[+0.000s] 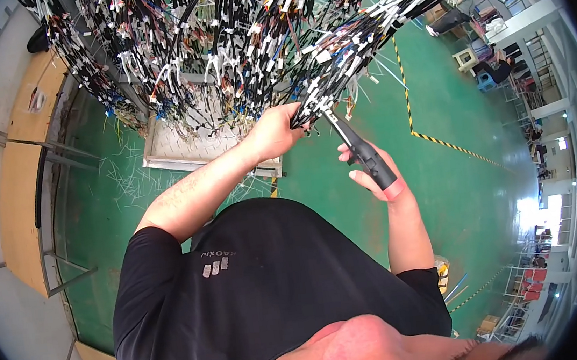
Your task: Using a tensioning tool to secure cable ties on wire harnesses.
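Note:
My left hand [274, 132] is closed around the lower end of a thick bundle of wire harnesses [358, 42], mostly black cables with white connectors. The bundle slants up and to the right from my fist. In my right hand [390, 161] is a black cable tie gun [366, 156] with a red rear end. Its narrow nose points up and to the left and reaches the bundle just right of my left hand. Whether a tie is in the nose is too small to tell.
Many more wire harnesses [210, 40] hang in dense bunches ahead, above a white tray [180, 153]. Thin white scraps [126, 176] litter the green floor. Wooden boards [20, 201] line the left wall. Yellow-black tape [446, 144] marks the floor at right; people sit farther off.

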A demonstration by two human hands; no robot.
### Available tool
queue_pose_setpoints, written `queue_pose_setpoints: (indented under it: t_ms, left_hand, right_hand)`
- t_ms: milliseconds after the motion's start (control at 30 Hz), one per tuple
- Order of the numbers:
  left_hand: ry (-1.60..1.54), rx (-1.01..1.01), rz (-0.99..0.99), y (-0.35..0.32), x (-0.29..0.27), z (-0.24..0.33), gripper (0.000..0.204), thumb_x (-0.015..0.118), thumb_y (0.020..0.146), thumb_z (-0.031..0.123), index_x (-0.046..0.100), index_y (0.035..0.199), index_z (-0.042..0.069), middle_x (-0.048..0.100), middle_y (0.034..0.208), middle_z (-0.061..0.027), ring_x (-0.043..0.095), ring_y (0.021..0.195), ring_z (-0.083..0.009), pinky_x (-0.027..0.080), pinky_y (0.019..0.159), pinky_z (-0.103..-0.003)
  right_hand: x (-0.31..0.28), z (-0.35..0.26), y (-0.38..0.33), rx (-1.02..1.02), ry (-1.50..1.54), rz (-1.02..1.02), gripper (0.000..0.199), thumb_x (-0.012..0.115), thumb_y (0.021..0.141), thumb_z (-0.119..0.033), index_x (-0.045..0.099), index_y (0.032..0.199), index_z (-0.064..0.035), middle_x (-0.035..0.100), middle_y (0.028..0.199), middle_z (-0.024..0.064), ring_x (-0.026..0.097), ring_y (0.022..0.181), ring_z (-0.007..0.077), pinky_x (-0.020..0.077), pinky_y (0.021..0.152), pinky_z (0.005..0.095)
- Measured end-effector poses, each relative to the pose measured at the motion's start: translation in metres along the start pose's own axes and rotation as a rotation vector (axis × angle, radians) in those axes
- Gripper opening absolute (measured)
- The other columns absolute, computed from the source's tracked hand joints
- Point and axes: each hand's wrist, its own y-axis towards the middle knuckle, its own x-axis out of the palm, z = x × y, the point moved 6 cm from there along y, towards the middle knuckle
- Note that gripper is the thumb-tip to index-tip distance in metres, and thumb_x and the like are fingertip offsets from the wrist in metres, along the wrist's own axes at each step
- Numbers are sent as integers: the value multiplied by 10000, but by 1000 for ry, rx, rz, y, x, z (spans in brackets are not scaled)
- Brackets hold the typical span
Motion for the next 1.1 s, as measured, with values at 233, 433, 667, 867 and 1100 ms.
queue_pose_setpoints:
  t_ms: [233,433,667,867,1100]
  left_hand:
    - [209,243,72,-5,-11,19,201,718,922,76,686,1114,26,707,935,-228,696,886,-413,547,826,-452]
    - [239,247,43,-8,-12,23,206,713,923,83,689,1121,32,707,942,-231,693,894,-423,546,833,-452]
    - [183,140,10,-6,-10,17,204,737,917,85,693,1114,51,708,876,-122,667,827,-228,538,807,-377]
    - [177,104,-23,-9,-11,23,214,735,911,60,695,1121,56,704,840,-80,643,792,-155,538,788,-356]
    - [-87,-19,-144,-9,-8,20,186,714,936,41,714,1120,65,741,894,-38,663,810,-100,552,751,-307]
  right_hand:
    - [3,-8,5,-35,-391,65,332,745,823,-104,703,1143,-27,693,918,54,674,819,188,543,790,331]
    - [-4,4,-2,25,-409,158,180,800,861,-155,696,913,-17,643,717,42,592,659,130,505,651,314]
    - [-6,7,0,136,-309,40,271,822,870,-245,702,984,-30,684,819,31,638,785,148,531,744,341]
    - [4,-1,2,-1,-186,27,357,838,863,-174,702,1168,-50,656,924,3,626,879,127,525,801,328]
    - [-5,9,-14,-139,-587,211,283,854,825,-179,642,882,-1,619,778,107,610,689,207,489,641,338]
